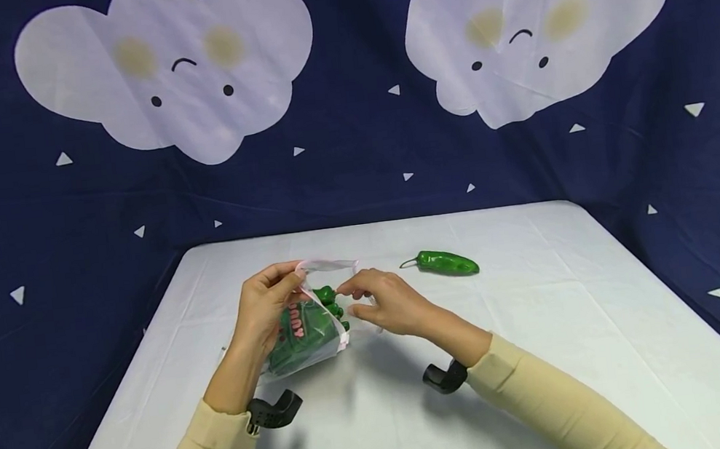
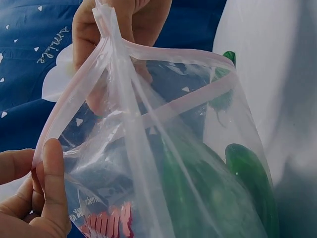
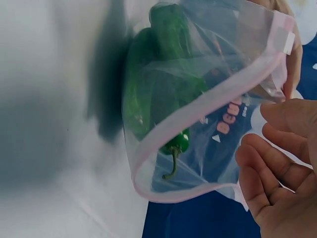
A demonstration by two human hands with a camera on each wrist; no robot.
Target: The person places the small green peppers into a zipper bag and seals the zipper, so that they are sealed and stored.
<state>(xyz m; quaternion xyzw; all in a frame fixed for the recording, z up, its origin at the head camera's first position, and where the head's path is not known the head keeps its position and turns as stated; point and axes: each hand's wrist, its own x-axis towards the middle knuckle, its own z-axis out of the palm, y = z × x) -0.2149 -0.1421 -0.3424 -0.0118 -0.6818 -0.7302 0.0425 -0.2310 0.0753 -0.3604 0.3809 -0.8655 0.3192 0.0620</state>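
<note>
A clear zip bag (image 1: 343, 339) with a pink-edged mouth and red lettering is held tilted over the table, its mouth facing right. Several green peppers (image 3: 138, 84) lie inside it, one stem pointing toward the opening. My left hand (image 1: 266, 304) pinches the bag's rim between thumb and fingers, seen closely in the left wrist view. At the mouth, my right hand (image 1: 388, 302) has its fingers loosely bent with nothing between them. The right wrist view shows those fingers beside the rim. One more green pepper (image 1: 446, 263) lies on the table, beyond the right hand.
A white cloth covers the table (image 1: 541, 322). Behind it hangs a dark blue curtain (image 1: 354, 166) with white clouds and small triangles. Black bands with cameras (image 1: 276, 410) sit on both wrists.
</note>
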